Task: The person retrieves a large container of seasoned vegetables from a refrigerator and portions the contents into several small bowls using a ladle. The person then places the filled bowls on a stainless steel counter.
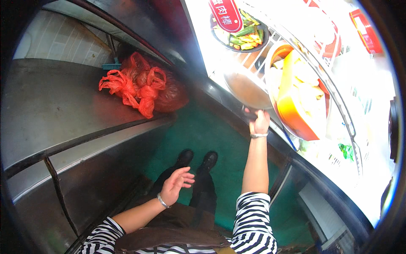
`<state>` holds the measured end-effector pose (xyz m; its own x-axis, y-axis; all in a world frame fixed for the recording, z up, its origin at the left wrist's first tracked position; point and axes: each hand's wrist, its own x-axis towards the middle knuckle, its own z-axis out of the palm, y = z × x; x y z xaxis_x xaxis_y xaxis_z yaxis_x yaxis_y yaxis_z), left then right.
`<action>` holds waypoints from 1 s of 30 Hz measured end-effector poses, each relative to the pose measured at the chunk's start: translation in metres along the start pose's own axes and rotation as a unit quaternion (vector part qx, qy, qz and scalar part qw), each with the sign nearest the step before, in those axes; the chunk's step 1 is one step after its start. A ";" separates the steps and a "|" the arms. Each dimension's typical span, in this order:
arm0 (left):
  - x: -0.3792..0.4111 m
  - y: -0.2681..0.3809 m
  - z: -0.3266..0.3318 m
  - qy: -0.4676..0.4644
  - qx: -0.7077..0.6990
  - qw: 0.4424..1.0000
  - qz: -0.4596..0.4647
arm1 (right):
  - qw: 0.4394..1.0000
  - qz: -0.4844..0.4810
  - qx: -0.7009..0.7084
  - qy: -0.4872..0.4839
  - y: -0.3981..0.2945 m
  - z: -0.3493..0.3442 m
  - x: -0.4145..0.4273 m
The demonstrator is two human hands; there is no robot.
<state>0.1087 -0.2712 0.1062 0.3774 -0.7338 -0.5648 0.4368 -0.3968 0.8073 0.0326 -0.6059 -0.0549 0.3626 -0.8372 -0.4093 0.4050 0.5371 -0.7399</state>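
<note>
My right hand [260,122] is closed around the dark handle [250,115] of what looks like a round pan [249,90]. The pan is at the edge of the bright counter, and glare washes out much of its rim. Just to the right of that hand stands an orange-and-white container [287,92] holding pale cut food. My left hand [174,185] hangs in the air in front of my body, fingers apart and holding nothing.
Tied red plastic bags [142,84] lie on the metal worktop [57,98] at left, near a blue brush head [111,66]. On the counter, a black bowl [234,47] of cut vegetables sits under a red sign [226,16]. A curved metal rim [333,85] crosses the counter.
</note>
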 end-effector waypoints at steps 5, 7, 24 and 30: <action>-0.017 -0.013 -0.003 0.017 0.005 0.999 -0.040 | 0.998 -0.005 0.021 0.055 -0.013 0.018 0.041; -0.019 -0.013 -0.004 0.017 0.007 0.998 -0.055 | 0.987 -0.036 0.008 0.154 -0.017 0.036 0.028; -0.067 0.026 -0.022 0.045 0.008 0.998 -0.044 | 0.999 0.019 0.011 0.035 -0.081 0.245 0.016; -0.087 0.038 -0.023 0.042 0.016 0.998 -0.044 | 0.995 0.009 -0.046 0.093 -0.082 0.243 -0.005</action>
<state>0.1113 -0.2103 0.1820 0.4061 -0.6473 -0.6450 0.4448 -0.4766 0.7583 0.2018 -0.6210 0.1379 0.2032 -0.8367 -0.5085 0.3179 0.5476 -0.7740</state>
